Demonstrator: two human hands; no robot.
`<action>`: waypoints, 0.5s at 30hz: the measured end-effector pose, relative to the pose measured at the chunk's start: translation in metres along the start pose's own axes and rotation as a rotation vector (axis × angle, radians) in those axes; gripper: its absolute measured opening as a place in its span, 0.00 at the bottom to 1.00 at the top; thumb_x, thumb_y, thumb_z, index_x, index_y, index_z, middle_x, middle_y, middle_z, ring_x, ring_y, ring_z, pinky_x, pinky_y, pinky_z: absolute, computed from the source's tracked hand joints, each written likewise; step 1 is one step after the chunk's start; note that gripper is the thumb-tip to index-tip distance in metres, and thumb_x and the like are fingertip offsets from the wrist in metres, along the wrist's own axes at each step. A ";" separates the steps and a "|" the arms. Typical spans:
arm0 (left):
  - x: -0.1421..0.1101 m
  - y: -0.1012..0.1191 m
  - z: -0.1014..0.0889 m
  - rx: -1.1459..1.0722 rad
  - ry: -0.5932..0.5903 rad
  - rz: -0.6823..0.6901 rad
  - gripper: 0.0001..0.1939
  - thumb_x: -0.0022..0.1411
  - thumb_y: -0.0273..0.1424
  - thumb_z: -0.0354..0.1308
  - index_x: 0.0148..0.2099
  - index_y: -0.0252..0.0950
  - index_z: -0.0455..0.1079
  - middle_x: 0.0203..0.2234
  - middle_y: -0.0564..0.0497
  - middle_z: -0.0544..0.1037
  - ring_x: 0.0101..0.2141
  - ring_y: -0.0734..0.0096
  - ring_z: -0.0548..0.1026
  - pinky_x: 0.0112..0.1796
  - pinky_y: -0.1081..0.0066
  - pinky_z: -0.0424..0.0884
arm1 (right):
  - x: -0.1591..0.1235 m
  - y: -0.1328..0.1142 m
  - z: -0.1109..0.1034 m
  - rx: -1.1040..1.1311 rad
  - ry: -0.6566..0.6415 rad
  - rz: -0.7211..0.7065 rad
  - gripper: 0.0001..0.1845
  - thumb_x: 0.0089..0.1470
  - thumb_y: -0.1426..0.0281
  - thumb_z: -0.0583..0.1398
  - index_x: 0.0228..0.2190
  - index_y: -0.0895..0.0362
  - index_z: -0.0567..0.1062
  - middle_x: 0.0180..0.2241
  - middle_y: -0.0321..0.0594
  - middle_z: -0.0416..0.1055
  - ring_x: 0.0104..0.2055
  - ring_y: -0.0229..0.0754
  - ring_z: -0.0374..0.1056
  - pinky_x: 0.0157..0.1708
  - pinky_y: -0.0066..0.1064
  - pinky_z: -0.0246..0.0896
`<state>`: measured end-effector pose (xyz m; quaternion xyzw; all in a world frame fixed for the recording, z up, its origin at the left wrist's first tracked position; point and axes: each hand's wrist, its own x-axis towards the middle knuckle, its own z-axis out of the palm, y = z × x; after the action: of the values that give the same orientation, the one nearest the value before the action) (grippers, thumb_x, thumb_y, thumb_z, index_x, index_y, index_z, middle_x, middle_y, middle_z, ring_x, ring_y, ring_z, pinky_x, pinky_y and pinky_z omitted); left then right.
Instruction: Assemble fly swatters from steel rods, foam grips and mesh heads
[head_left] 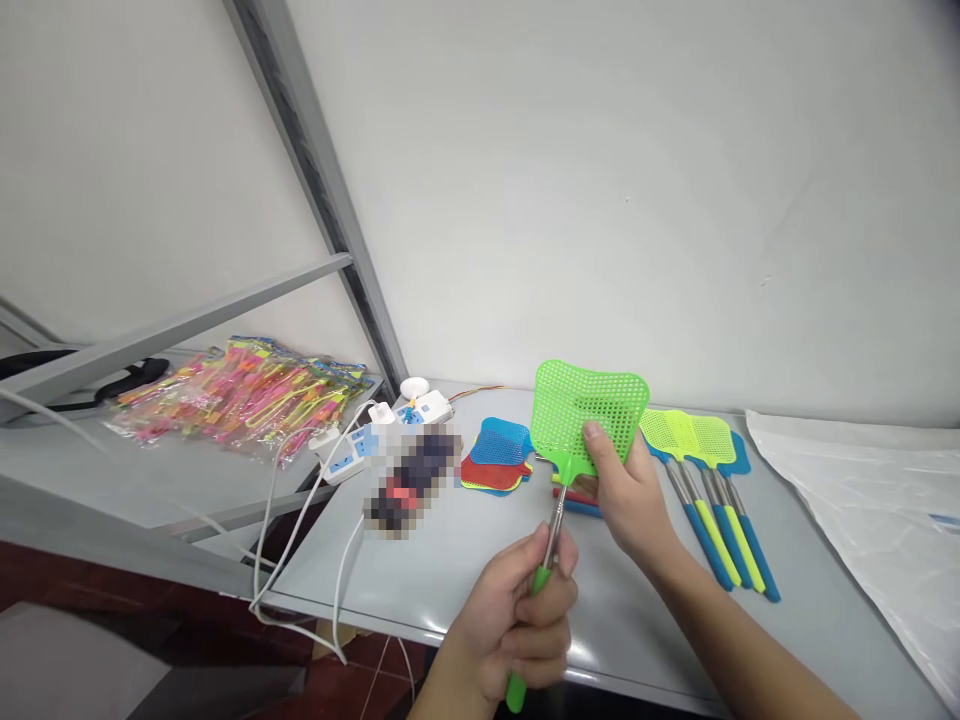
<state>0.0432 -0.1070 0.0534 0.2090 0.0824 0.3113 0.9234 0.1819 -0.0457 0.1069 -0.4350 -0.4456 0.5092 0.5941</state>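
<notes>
I hold a green fly swatter [585, 410] upright above the grey table [465, 560]. My left hand [517, 620] is closed round its green handle at the bottom, with the metal shaft rising from the fist. My right hand [626, 490] grips the lower edge of the mesh head, thumb pressed on the front. Just beyond my hands a stack of loose blue, red and yellow swatter heads [495, 455] lies flat on the table.
Several finished swatters [712, 500] with blue and yellow handles lie to the right. A clear plastic sheet [862, 510] covers the right end. White power strips [375, 435] with cables sit at the left, a blurred dark object [412, 480] beside them, colourful packets [240, 395] on the shelf.
</notes>
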 end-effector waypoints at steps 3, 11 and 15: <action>-0.001 -0.001 0.007 0.065 0.115 0.045 0.17 0.67 0.48 0.46 0.36 0.40 0.60 0.13 0.65 0.50 0.09 0.85 0.38 0.09 0.84 0.45 | -0.003 0.003 -0.001 -0.009 -0.014 0.046 0.16 0.55 0.55 0.59 0.42 0.48 0.68 0.30 0.33 0.67 0.24 0.35 0.61 0.20 0.26 0.60; -0.002 -0.005 0.029 0.521 0.668 0.184 0.19 0.61 0.50 0.54 0.35 0.40 0.60 0.17 0.62 0.56 0.13 0.83 0.49 0.14 0.80 0.43 | -0.007 0.011 0.003 0.030 -0.105 -0.028 0.11 0.58 0.59 0.58 0.35 0.51 0.62 0.23 0.27 0.57 0.20 0.32 0.53 0.18 0.26 0.53; -0.002 -0.005 0.015 0.669 0.699 0.359 0.15 0.59 0.47 0.57 0.35 0.40 0.65 0.16 0.60 0.59 0.17 0.78 0.58 0.18 0.79 0.51 | -0.005 0.020 0.005 0.075 -0.165 -0.040 0.11 0.60 0.60 0.56 0.32 0.52 0.60 0.22 0.26 0.54 0.19 0.30 0.49 0.18 0.25 0.48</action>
<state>0.0483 -0.1165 0.0645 0.3871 0.4440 0.4726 0.6555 0.1726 -0.0480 0.0886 -0.3600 -0.4825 0.5475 0.5812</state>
